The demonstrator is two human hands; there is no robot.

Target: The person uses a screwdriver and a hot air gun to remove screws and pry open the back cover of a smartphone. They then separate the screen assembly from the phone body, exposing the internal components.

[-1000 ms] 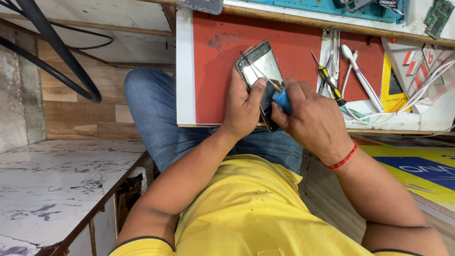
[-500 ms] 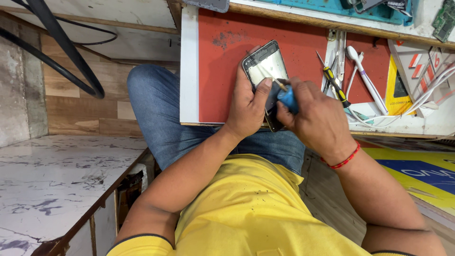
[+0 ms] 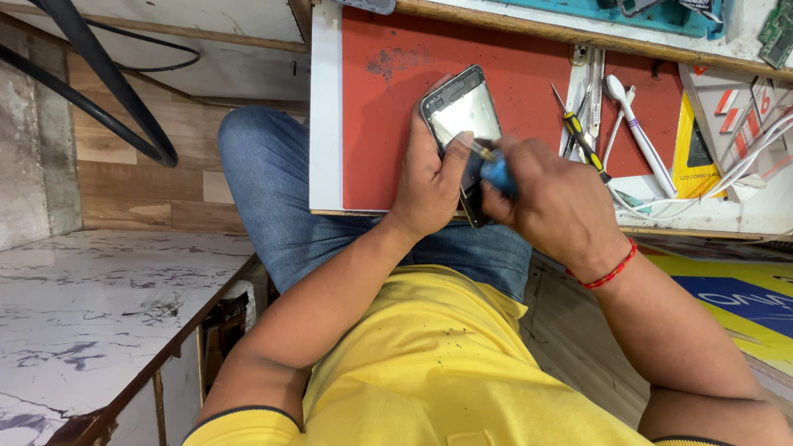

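Two hands met over the red mat that covered the surface — the left hand wrapped around the lower part of an opened phone, its thumb pressed against the shiny inner panel, while the right hand was closed around a blue-handled screwdriver whose metal tip touched the phone near that thumb. The phone lay tilted on the mat, close to the mat's near edge, with its lower end hidden behind the two hands. Just right of the mat's main field lay a yellow-and-black screwdriver, slanted, and beside it a white brush-like tool. Farther right of the mat — near the surface's edge — white cables ran across a yellow package. Below the mat's near edge showed a knee in blue jeans, and a red thread bracelet circled the right wrist. Well left of the mat, black cables looped over a wooden floor.
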